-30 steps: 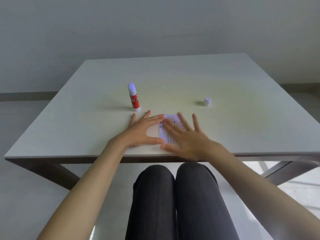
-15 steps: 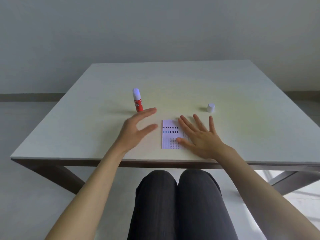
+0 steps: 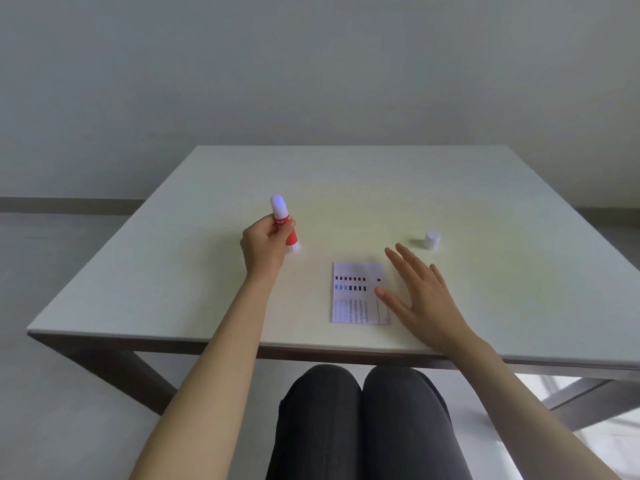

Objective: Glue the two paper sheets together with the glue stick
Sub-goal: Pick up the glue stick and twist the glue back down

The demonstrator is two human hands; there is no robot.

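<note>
A small printed paper sheet (image 3: 356, 292) lies flat on the white table (image 3: 346, 188), near the front edge; only one sheet shows from above. The red glue stick (image 3: 284, 221) stands uncapped, white glue tip up, left of the paper. My left hand (image 3: 265, 247) is closed around its red barrel. My right hand (image 3: 420, 299) is spread flat, fingers apart, with the thumb resting on the paper's right edge. The white cap (image 3: 432, 240) stands alone on the table, behind my right hand.
The table's front edge (image 3: 311, 348) runs just above my knees (image 3: 360, 410). A grey wall stands behind the table, and pale floor lies to both sides.
My left hand left the paper, moved up and left, and closed on the glue stick. My right hand slid rightwards off the sheet, so the print shows.
</note>
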